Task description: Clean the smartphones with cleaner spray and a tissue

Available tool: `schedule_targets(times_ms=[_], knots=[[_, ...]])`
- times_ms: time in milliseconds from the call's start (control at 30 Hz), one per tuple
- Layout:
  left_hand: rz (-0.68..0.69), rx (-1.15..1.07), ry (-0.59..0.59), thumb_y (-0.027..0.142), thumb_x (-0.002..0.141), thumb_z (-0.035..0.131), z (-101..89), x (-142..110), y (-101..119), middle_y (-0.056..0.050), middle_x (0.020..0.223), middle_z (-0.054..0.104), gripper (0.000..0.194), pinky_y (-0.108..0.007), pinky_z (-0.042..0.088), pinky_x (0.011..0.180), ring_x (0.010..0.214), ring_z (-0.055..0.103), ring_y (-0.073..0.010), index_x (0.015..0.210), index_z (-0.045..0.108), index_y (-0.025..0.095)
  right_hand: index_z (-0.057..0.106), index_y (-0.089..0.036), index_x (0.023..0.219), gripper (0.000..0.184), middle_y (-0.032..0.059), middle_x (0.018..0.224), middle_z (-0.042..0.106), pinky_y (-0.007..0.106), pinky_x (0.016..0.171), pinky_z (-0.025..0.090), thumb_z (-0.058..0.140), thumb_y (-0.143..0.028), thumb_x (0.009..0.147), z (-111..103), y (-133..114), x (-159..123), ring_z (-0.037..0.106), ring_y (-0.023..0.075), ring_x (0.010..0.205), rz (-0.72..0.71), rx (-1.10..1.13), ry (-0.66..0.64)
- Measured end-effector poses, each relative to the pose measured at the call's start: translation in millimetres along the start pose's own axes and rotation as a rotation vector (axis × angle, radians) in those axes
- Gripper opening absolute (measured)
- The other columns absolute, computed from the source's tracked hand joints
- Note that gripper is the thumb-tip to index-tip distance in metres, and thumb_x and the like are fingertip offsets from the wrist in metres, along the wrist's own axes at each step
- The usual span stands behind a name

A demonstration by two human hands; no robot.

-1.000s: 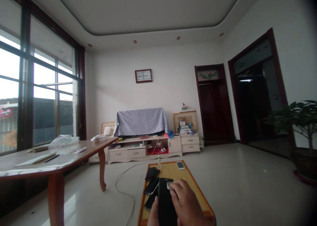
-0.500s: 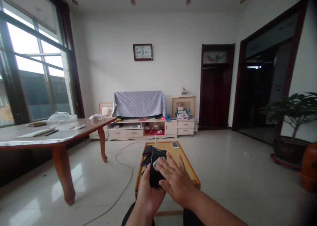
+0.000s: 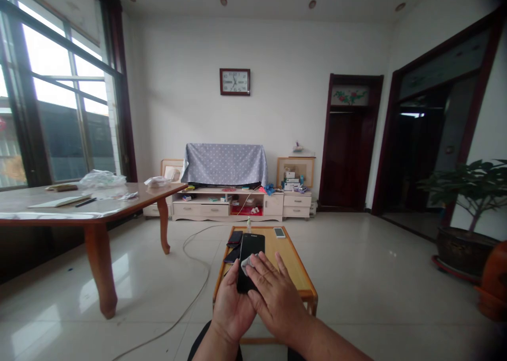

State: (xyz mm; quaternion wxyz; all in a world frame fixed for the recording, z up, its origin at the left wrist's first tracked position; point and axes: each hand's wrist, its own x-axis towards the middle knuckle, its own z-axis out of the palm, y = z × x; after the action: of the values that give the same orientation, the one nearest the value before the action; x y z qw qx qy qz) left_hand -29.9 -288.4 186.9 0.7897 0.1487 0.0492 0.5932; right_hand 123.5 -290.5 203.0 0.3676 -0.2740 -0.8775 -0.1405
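A black smartphone (image 3: 253, 243) lies tilted, screen up, in my left hand (image 3: 233, 308), whose thumb grips its left edge. My right hand (image 3: 279, 292) presses a small whitish cloth (image 3: 246, 264) flat against the screen under its fingertips. The fingers of that hand are stretched out over the phone's lower half and hide part of it. Beneath the hands stands a small wooden table (image 3: 295, 266). Dark phones (image 3: 233, 239) lie at its left edge, partly hidden. Toward its far end are a white phone (image 3: 279, 233) and a small clear bottle (image 3: 249, 225).
To the left stands a larger wooden table (image 3: 130, 205) with plastic bags (image 3: 102, 179) on it. A cable (image 3: 198, 292) runs over the tiled floor. A low white cabinet (image 3: 202, 210) lines the far wall. A potted plant (image 3: 467, 250) stands at right.
The camera view has tilted down, bringing both forearms into sight. The right hand has shifted from the phone's upper part to its middle with the cloth, and its fingers have spread flatter.
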Motion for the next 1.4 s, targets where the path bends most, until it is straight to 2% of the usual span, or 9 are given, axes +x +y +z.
schedule_targets(times_ms=[133,400,533,733,900,1000,1133,1333,1400], knots=[[-0.022,0.083,-0.1,0.036,0.1,0.043,7.1,-6,4,-0.014,0.131,0.068,0.045,-0.044,0.034,0.12,0.133,0.056,-0.0255,0.131,0.062,0.01,0.038,-0.018,0.155,0.062,0.0114,0.162,0.034,0.053,0.118,0.038,0.055,-0.026,0.096,5,-4,-6,0.027,0.03,0.151,-0.015,0.093,0.056],[-0.058,0.179,-0.126,0.074,0.091,0.041,11.3,-14,13,-0.019,0.132,0.065,0.08,-0.05,0.038,0.115,0.133,0.054,-0.0338,0.14,0.054,0.012,0.037,-0.014,0.155,0.062,0.016,0.16,0.037,0.05,0.113,0.046,0.055,-0.023,0.096,16,-32,-16,0.035,0.0315,0.147,0.057,0.093,0.141],[0.004,0.181,-0.029,0.073,0.09,0.045,3.0,-6,19,-0.017,0.116,0.072,0.078,-0.046,0.044,0.111,0.123,0.062,-0.0309,0.13,0.06,0.009,0.037,-0.014,0.155,0.061,0.0167,0.156,0.043,0.046,0.109,0.051,0.052,-0.019,0.096,25,-43,-15,0.042,0.0308,0.144,0.047,0.073,0.192],[0.16,0.155,-0.087,0.065,0.095,0.043,6.5,5,19,-0.012,0.151,0.051,0.07,-0.045,0.033,0.119,0.144,0.042,-0.0253,0.148,0.044,0.019,0.051,-0.015,0.147,0.056,0.0147,0.15,0.051,0.046,0.106,0.053,0.059,-0.028,0.092,35,-51,-11,0.051,0.032,0.137,0.016,0.067,0.176],[0.171,0.145,-0.132,0.069,0.095,0.037,3.9,2,14,-0.008,0.159,0.041,0.071,-0.043,0.026,0.122,0.15,0.032,-0.0258,0.15,0.044,0.024,0.06,-0.021,0.137,0.047,0.0078,0.143,0.059,0.06,0.121,0.025,0.054,-0.045,0.097,36,-55,-12,0.054,0.0311,0.135,-0.14,0.074,0.159],[0.123,0.101,-0.145,0.071,0.095,0.033,-1.7,2,10,-0.009,0.159,0.04,0.074,-0.046,0.022,0.123,0.151,0.031,-0.0259,0.152,0.04,0.024,0.057,-0.024,0.14,0.045,0.0048,0.144,0.059,0.065,0.123,0.01,0.053,-0.043,0.099,26,-45,-6,0.049,0.0306,0.139,-0.081,0.076,0.102],[0.079,0.065,-0.11,0.076,0.091,0.031,-8.2,4,3,-0.015,0.156,0.044,0.084,-0.051,0.02,0.123,0.149,0.033,-0.0291,0.152,0.038,0.019,0.055,-0.024,0.142,0.041,0.0083,0.149,0.053,0.064,0.123,0.014,0.049,-0.033,0.102,19,-31,0,0.046,0.0282,0.141,0.103,0.047,0.092],[0.096,0.066,-0.11,0.073,0.093,0.034,-17.9,2,-3,-0.012,0.156,0.045,0.076,-0.048,0.024,0.122,0.148,0.036,-0.0287,0.149,0.043,0.022,0.065,-0.021,0.129,0.038,0.0066,0.134,0.067,0.052,0.127,0.005,0.052,-0.04,0.099,42,-49,-15,0.057,0.0245,0.132,-0.158,0.103,0.195],[0.085,0.075,-0.138,0.073,0.093,0.035,-24.0,3,-5,-0.013,0.156,0.044,0.077,-0.05,0.023,0.123,0.148,0.036,-0.0309,0.148,0.044,0.021,0.062,-0.022,0.133,0.039,0.005,0.135,0.067,0.051,0.127,0.001,0.052,-0.04,0.1,39,-48,-13,0.058,0.0231,0.131,-0.126,0.09,0.175]])
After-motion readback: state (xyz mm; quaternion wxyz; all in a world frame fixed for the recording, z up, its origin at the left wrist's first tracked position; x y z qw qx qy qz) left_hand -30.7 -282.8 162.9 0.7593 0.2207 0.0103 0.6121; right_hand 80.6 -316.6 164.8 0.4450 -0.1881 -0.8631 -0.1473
